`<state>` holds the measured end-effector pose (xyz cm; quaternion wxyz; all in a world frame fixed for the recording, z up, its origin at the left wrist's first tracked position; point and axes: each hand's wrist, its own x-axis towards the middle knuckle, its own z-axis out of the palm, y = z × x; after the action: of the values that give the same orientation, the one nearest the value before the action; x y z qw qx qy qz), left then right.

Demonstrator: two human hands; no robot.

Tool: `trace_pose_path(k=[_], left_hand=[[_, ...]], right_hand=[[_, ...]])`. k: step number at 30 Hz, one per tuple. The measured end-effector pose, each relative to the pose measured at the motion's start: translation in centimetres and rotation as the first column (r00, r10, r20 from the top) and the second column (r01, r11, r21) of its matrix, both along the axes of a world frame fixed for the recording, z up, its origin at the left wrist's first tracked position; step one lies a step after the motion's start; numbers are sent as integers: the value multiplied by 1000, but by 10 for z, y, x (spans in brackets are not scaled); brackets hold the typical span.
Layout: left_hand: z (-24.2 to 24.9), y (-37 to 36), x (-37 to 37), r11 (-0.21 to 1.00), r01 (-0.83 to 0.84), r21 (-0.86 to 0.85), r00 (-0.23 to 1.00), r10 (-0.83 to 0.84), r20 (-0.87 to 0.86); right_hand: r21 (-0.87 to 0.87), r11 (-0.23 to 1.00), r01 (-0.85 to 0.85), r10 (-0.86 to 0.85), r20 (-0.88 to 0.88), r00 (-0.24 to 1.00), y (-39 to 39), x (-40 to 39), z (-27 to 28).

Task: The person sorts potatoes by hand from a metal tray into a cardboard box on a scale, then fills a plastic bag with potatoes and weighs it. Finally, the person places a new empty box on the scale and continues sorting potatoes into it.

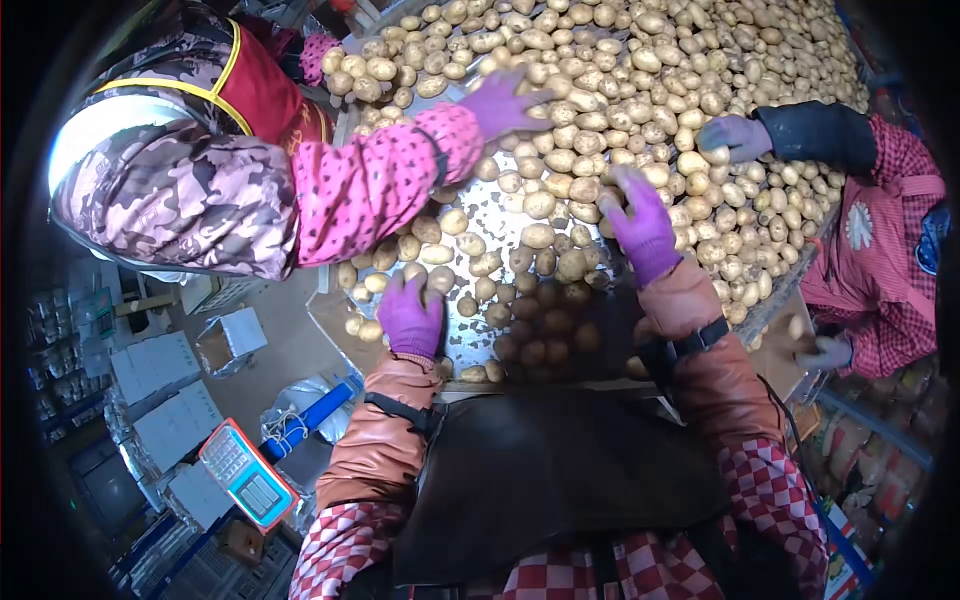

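Observation:
Many pale yellow potatoes [640, 90] cover a metal sorting table [470, 335], thickest toward the back and right. My left hand [411, 318], in a purple glove, rests over the table's near left part, fingers spread beside a few potatoes, holding none. My right hand [640, 222], also in a purple glove, reaches to the near edge of the dense pile. Its fingers are apart and touch the potatoes there, with none held. Between my hands lie loose potatoes [538, 236], some of them in shadow near my dark apron [560, 480].
A co-worker at the left, in a pink dotted sleeve [360, 185], reaches a purple-gloved hand [505, 103] across the pile. Another at the right has a gloved hand [735, 136] on a potato. A scale [249, 474] and cardboard boxes [178, 425] stand at lower left.

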<state>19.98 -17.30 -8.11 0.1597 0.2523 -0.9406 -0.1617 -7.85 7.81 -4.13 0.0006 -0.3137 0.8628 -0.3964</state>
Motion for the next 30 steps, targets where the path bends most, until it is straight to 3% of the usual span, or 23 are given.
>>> trace_pose_path(k=[1,2,4,5,6,7,10,11,13,15,16,18,19,20,21,22,23,24,25,26,28,30], left_hand=[[-1,-5,3,996,-83,-33,997,83,1],[22,-7,-19,998,61,28,992,-58,-111],[33,0,-61,971,235,50,962,-225,-154],[28,1,-85,970,238,-49,957,-243,-160],[24,0,-111,959,245,-144,949,-267,-167],[15,-4,-136,964,243,-111,963,-253,-90],[-5,-18,-196,960,276,45,924,-278,262],[-18,-18,-200,981,196,-12,945,-185,268],[-22,-29,-204,975,220,27,943,-220,250],[-13,-24,-200,975,221,38,929,-222,297],[-45,-37,-195,958,288,13,956,-288,63],[-6,-29,-183,961,82,263,974,-133,182],[32,-12,-175,916,-51,397,981,-30,194],[42,2,-159,838,-2,546,998,-29,48],[66,26,-147,772,-2,636,988,-97,121],[50,38,-131,699,162,697,941,-323,106],[85,66,-112,475,116,872,912,-398,96],[73,76,-97,568,359,740,866,-499,-37],[41,80,-88,594,621,512,773,-570,-278],[40,82,-80,674,710,205,704,-672,-230],[39,75,-55,683,705,188,700,-713,-33],[37,62,-48,741,536,404,786,-613,80]], right_hand=[[141,990,17,-3,-103,995,-5,4,-15],[277,960,50,9,-206,978,-10,9,-27],[415,909,25,97,-271,958,-20,54,-25],[484,875,17,149,-303,941,-22,77,-20],[646,676,-355,491,-36,870,-22,86,0],[671,345,-656,703,278,654,-15,93,21],[295,719,-629,643,63,764,30,137,-40],[188,785,-591,552,221,804,33,136,-27],[0,907,-422,357,532,768,44,134,-1],[-73,960,-271,255,628,735,54,125,2],[-109,972,-208,226,679,699,58,126,2],[-208,957,-204,288,563,774,73,134,-45],[-374,923,-86,338,687,643,76,132,-86],[-444,878,179,384,877,290,69,124,-59],[-329,797,507,417,906,-67,60,116,-28],[-373,751,546,475,878,-54,56,121,-13],[-415,701,580,533,846,-38,55,132,-4],[-456,646,613,589,808,-20,55,138,1],[-513,667,540,635,771,-50,58,137,-14],[-530,713,459,583,812,33,58,139,-14],[-508,807,302,465,861,204,64,145,-12],[-440,832,337,362,892,271,75,149,-11]])
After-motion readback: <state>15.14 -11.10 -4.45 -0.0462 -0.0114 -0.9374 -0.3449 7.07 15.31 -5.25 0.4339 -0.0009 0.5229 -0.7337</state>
